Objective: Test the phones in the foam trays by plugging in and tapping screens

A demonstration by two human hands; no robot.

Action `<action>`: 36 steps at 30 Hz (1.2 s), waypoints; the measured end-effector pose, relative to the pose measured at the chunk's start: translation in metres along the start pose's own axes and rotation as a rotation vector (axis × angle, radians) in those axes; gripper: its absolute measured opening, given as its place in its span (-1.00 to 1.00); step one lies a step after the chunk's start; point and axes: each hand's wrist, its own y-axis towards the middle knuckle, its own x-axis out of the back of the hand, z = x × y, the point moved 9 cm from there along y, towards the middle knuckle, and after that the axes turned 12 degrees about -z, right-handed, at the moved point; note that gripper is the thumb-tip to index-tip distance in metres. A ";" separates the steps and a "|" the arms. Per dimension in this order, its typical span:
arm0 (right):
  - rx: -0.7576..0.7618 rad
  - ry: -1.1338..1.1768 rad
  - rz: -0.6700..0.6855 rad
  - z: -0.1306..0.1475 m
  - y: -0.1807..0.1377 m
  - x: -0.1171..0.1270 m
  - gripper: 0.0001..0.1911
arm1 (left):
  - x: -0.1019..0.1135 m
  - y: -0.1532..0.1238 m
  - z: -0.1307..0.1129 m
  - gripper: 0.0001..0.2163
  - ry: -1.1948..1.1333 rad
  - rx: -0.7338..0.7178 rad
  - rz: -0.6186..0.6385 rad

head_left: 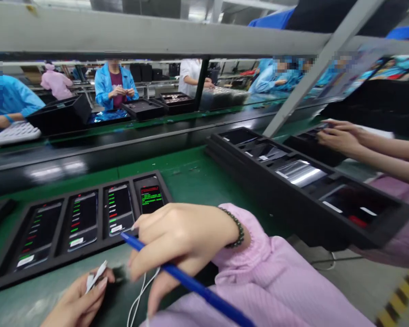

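My left hand (80, 297), at the bottom left, pinches a white cable plug (96, 276). My right hand (177, 236) reaches over the front edge of a black foam tray (59, 263), a blue pen (204, 290) held between its fingers. Its fingertips are near the lower end of the third phone (120, 209); whether they touch it I cannot tell. Several phones with dark screens and coloured text lie in the tray's slots. The rightmost phone (150, 195) is partly hidden behind my hand. A thin white cable (136, 304) hangs below my right hand.
A stack of black trays (248, 177) holding phones stands to the right. Beyond it, a co-worker's hands (341, 136) work over another tray. A dark conveyor belt (98, 156) runs behind the green bench (187, 175). A slanted metal post (313, 72) rises at right.
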 end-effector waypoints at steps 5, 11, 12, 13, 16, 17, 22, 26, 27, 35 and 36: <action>-0.197 -0.069 -0.451 -0.059 -0.044 0.018 -0.94 | -0.008 -0.007 -0.010 -0.37 -0.017 0.015 0.099; -0.212 -0.255 -0.606 -0.089 -0.113 -0.005 -0.90 | -0.022 -0.002 -0.007 -0.41 -0.027 0.008 0.244; -0.223 -0.253 -0.592 -0.090 -0.119 -0.009 -0.88 | -0.025 -0.003 -0.007 -0.41 -0.021 0.017 0.255; -0.237 -0.247 -0.568 -0.090 -0.122 -0.013 -0.86 | -0.027 -0.004 -0.007 -0.42 -0.014 0.024 0.262; -0.259 -0.200 -0.425 -0.091 -0.123 -0.030 -0.77 | -0.031 -0.006 -0.008 -0.42 0.016 0.038 0.267; -0.260 -0.187 -0.388 -0.091 -0.123 -0.035 -0.76 | -0.031 -0.006 -0.008 -0.41 0.023 0.040 0.264; -0.427 -0.220 -0.617 -0.112 -0.141 -0.012 -0.91 | -0.027 -0.005 -0.007 -0.38 0.057 0.053 0.221; -0.778 -0.130 -0.909 -0.146 -0.176 0.002 -0.81 | -0.020 0.001 -0.011 -0.38 0.220 -0.060 0.088; -0.838 -0.085 -0.961 -0.152 -0.182 0.001 -0.80 | -0.019 0.002 -0.014 -0.40 0.276 -0.108 0.057; -0.585 -0.347 -0.705 -0.140 -0.163 -0.014 -0.90 | -0.023 0.001 -0.024 -0.62 0.527 -0.267 0.025; -0.544 -0.369 -0.639 -0.138 -0.161 -0.017 -0.94 | -0.024 0.001 -0.024 -0.63 0.533 -0.272 0.028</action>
